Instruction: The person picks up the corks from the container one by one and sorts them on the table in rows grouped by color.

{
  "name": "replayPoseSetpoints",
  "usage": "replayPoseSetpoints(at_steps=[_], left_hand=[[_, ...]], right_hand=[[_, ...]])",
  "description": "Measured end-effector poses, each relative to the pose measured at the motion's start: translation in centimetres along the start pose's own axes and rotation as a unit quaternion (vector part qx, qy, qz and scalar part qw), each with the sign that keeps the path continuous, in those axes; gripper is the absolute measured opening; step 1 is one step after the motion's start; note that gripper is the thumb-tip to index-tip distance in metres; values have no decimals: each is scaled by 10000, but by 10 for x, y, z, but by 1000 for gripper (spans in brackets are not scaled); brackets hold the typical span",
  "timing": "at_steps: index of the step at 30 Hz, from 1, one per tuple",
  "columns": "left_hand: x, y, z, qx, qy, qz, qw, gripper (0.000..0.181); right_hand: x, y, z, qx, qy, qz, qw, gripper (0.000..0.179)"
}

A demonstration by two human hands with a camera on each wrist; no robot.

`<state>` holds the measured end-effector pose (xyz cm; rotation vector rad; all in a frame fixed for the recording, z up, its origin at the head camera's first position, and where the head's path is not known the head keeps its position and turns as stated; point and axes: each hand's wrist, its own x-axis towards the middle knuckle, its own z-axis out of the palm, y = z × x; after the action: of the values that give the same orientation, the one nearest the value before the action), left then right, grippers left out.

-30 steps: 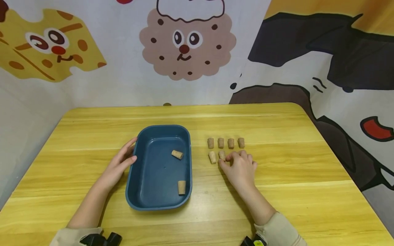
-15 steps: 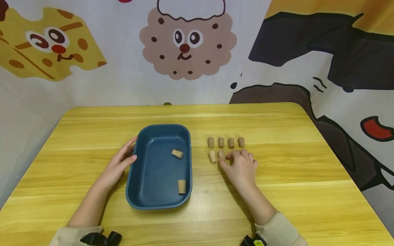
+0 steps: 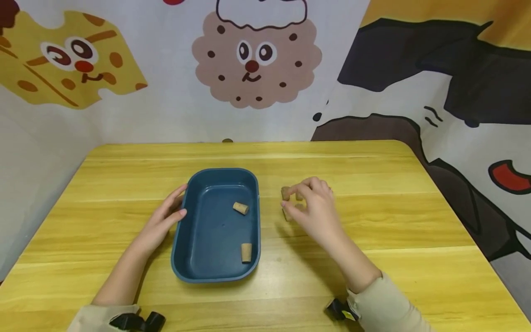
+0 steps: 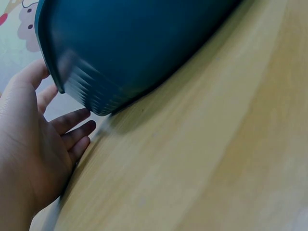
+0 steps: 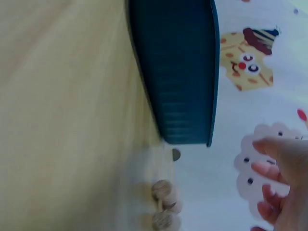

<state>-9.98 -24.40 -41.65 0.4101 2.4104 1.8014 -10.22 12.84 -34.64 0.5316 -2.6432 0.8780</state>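
Note:
A dark blue plastic tub [image 3: 215,280] stands on the table, with one tapered cork [image 3: 240,208] lying towards its back and another cork [image 3: 246,252] nearer its front right corner. My left hand [image 3: 155,226] rests its fingers and thumb against the tub's left side; the left wrist view shows them loosely extended. Right of the tub are small corks in two rows, including a back-row cork [image 3: 285,192] beside my right fingertips. My right hand [image 3: 317,210] hovers over these rows and hides most of them. Nothing sits between its fingers in the right wrist view.
The yellow wood-grain table [image 3: 394,207] reaches back to a wall covering [image 3: 166,120] printed with cartoon food figures. Black wrist devices are strapped at both sleeves, with the right one [image 3: 338,310] above the table's front.
My right hand has come away from the second cork of the front row, lifting and shifting back and left over the rows. My left hand and the tub stay in place.

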Motion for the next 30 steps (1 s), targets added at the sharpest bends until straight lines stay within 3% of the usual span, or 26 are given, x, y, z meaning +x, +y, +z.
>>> replayPoseSetpoints(at_steps=[3,6,13,23,30], left_hand=[[0,-1,0,-10,11,14,10000,57],[0,-1,0,-30,13,0,10000,57],[0,-1,0,-20,12,4,10000,57],[0,-1,0,-57,7,24,10000,57],[0,-1,-1,-83,11,14,10000,57]], right_hand=[[9,-8,1,-150,-426,-737,9963,22],[15,-19,3,-344,-1019,-1319,9854,27],[22,-44,11,-705,-1880,-2079,9573,37],[22,-71,29,-1539,-2902,-2135,9200,50],[18,-78,38,-1678,-3222,-1894,9122,48]])
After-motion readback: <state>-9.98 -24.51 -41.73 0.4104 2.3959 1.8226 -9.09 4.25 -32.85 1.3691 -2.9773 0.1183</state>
